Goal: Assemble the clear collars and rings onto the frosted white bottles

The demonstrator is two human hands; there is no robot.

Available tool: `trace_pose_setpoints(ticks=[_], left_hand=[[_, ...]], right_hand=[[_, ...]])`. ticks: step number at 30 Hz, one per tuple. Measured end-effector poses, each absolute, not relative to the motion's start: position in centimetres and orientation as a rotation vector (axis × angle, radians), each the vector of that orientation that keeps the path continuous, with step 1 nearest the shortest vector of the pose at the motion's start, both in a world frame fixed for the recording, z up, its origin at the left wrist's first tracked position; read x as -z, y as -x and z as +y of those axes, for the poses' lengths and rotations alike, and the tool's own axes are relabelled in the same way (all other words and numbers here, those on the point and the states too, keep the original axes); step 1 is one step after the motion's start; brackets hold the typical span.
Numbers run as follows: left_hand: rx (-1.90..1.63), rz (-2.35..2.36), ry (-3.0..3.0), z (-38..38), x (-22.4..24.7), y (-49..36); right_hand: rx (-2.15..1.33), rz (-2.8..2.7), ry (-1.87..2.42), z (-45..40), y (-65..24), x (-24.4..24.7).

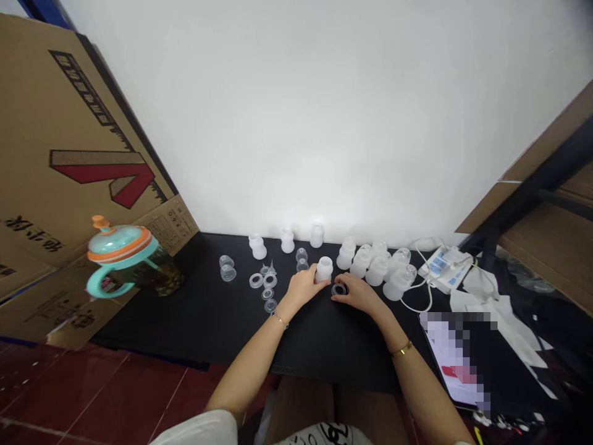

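My left hand [303,287] is closed around a small white baby bottle [325,268] that stands upright with its mouth uncovered. Close by on the right, my right hand [354,292] pinches a clear ring-shaped part [339,288], low over the black table. Left of my left hand lie several loose white rings [256,280] and clear silicone pieces [270,305]. Two clear domed caps [302,264] sit just behind that hand. To the right of my right hand stands a group of white bottles with clear caps on top [377,269].
Three more uncapped bottles, one of them this bottle [257,246], line the wall. Further left are two clear caps [227,272] and a teal-lidded jug [139,259] beside a cardboard box [69,154]. On the right are a power strip [445,269], cables, tissues and a tablet [449,361].
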State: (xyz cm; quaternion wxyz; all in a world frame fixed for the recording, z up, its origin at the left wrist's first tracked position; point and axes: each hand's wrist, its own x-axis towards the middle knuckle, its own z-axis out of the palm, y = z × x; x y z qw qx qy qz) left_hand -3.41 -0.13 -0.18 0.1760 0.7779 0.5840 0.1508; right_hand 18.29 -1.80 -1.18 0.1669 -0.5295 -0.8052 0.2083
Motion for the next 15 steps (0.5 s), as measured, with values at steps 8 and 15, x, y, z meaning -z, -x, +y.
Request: trace_pose_setpoints(ticks=[8, 15], left_hand=[[-0.494, 1.601, -2.206, -0.2, -0.2, 3.2], [-1.184, 2.044, -1.989, 0.8, -2.5, 8.6]], right_hand=[[-0.599, -2.274, 1.536, -1.8, -18.0, 1.1], [-0.618, -2.267, 1.501, -1.5, -18.3, 1.6]])
